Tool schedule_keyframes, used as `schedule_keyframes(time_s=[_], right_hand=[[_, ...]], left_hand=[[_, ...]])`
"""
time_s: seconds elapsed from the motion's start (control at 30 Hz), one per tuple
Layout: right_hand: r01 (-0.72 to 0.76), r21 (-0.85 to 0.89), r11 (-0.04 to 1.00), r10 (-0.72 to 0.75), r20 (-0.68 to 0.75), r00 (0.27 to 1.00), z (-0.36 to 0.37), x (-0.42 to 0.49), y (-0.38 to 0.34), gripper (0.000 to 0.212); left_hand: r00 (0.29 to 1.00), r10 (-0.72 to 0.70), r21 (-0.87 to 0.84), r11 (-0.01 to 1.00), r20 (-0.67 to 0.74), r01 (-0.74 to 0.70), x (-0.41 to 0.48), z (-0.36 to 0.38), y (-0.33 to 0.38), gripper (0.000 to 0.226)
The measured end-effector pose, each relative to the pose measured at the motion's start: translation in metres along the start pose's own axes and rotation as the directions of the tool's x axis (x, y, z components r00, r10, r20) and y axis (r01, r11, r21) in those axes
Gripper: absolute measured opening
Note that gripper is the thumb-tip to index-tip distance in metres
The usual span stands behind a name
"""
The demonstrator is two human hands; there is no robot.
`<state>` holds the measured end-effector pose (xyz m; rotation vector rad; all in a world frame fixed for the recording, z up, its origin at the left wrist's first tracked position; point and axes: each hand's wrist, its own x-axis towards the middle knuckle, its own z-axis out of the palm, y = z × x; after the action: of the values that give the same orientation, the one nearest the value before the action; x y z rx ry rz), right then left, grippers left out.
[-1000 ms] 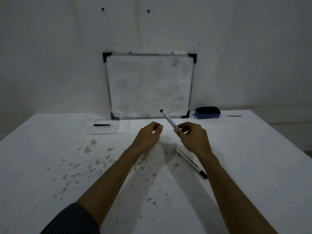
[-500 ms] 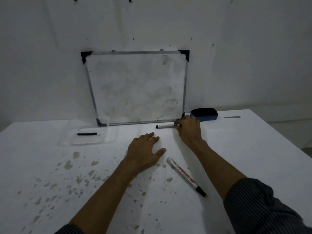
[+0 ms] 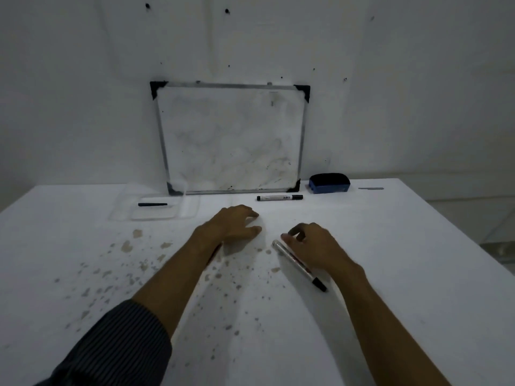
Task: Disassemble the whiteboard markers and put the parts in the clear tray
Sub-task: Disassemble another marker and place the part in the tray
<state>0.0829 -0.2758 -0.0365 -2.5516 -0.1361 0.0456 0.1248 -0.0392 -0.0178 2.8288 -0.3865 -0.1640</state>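
Observation:
A white marker with a black cap [image 3: 280, 197] lies flat just in front of the whiteboard, and neither hand touches it. A second marker [image 3: 299, 267] lies slanted on the table, black cap toward me. My right hand [image 3: 316, 247] covers its middle, fingers and thumb curled onto its far end. My left hand [image 3: 235, 225] rests palm down on the table to the left, fingers spread, holding nothing. The clear tray [image 3: 192, 210] sits at the back left with one thin black marker part [image 3: 152, 204] inside.
A small whiteboard [image 3: 231, 137] leans on the wall at the table's back. A blue eraser [image 3: 329, 183] sits to its right, with a thin grey strip [image 3: 370, 188] further right. Brown stains [image 3: 128, 246] dot the white table's left and middle.
My right hand laid the first marker down by the whiteboard, let go, and came back onto the second marker. My left hand dropped flat on the table.

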Motion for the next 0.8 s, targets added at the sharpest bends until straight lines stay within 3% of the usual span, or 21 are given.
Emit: schedule_keyframes(time_s=[0.1, 0.27, 0.33, 0.43, 0.53, 0.67, 0.7, 0.8], right_hand=[[0.042, -0.126, 0.991, -0.040, 0.014, 0.999, 0.011, -0.027, -0.004, 0.050], [0.067, -0.096, 0.993, -0.076, -0.083, 0.994, 0.018, -0.038, -0.024, 0.030], [0.104, 0.041, 0.994, -0.101, -0.065, 0.993, 0.019, -0.038, -0.041, 0.030], [0.097, 0.339, 0.936, -0.134, 0.087, 0.987, 0.019, -0.042, -0.073, 0.041], [0.019, 0.600, 0.799, -0.209, 0.248, 0.946, 0.024, -0.048, -0.098, 0.044], [-0.023, 0.741, 0.671, -0.263, 0.266, 0.927, 0.040, -0.052, -0.109, 0.037], [-0.085, 0.806, 0.586, -0.264, 0.289, 0.920, 0.044, -0.051, -0.107, 0.036], [-0.328, 0.928, 0.177, -0.224, 0.362, 0.905, 0.056, -0.045, -0.098, 0.042]], left_hand=[[0.991, 0.028, -0.111, 0.993, -0.133, -0.043, -0.031, 0.004, 0.003, 0.048], [0.958, 0.064, -0.276, 0.950, -0.280, -0.144, -0.087, 0.018, 0.001, 0.041], [0.941, 0.010, -0.402, 0.903, -0.340, -0.154, -0.103, 0.019, -0.002, 0.040], [0.886, -0.114, -0.553, 0.814, -0.450, -0.177, -0.118, 0.018, -0.010, 0.034], [0.821, -0.198, -0.632, 0.739, -0.536, -0.234, -0.128, 0.011, -0.025, 0.023], [0.814, -0.245, -0.705, 0.661, -0.527, -0.258, -0.135, 0.018, -0.046, 0.015], [0.801, -0.298, -0.744, 0.619, -0.519, -0.252, -0.135, 0.022, -0.050, 0.014], [0.755, -0.469, -0.855, 0.464, -0.458, -0.231, -0.134, 0.028, -0.062, 0.012]])
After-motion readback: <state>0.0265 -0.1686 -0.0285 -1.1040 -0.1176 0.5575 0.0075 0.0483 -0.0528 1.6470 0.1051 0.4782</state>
